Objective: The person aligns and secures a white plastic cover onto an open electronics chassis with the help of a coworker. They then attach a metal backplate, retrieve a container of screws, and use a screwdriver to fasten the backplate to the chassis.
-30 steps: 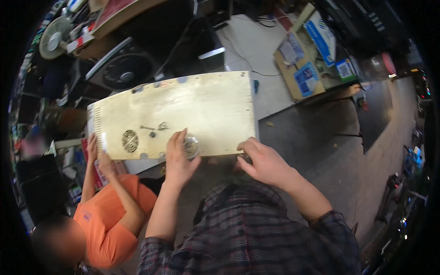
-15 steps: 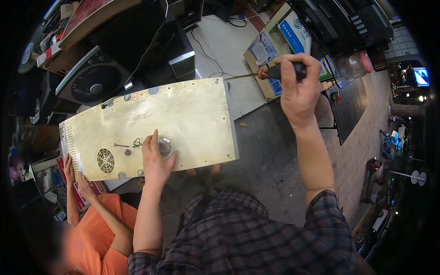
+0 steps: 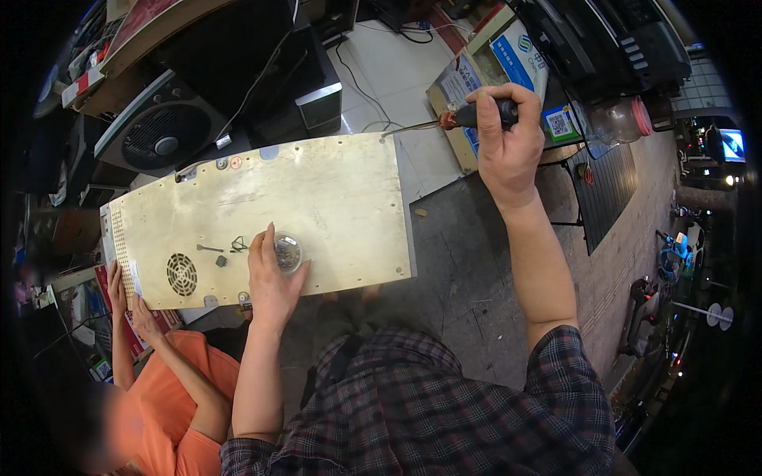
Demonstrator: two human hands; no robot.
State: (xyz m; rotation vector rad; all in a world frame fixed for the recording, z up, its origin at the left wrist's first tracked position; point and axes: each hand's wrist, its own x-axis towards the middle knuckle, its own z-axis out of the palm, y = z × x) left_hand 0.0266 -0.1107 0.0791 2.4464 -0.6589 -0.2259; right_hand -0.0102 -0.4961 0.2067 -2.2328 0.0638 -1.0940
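A small round dish (image 3: 287,252) sits on the metal panel (image 3: 333,206); a fan (image 3: 163,136) lies at eleven o'clock, a cardboard box (image 3: 484,75) at one.

A cluttered repair workshop: opened metal panel (image 3: 262,218), loudspeaker (image 3: 163,135), screwdriver (image 3: 444,120).

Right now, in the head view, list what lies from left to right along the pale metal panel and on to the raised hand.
Another person's hands at the panel's left edge → round fan grille → loose screws → left hand on a small clear dish → bare panel → right hand gripping a screwdriver.
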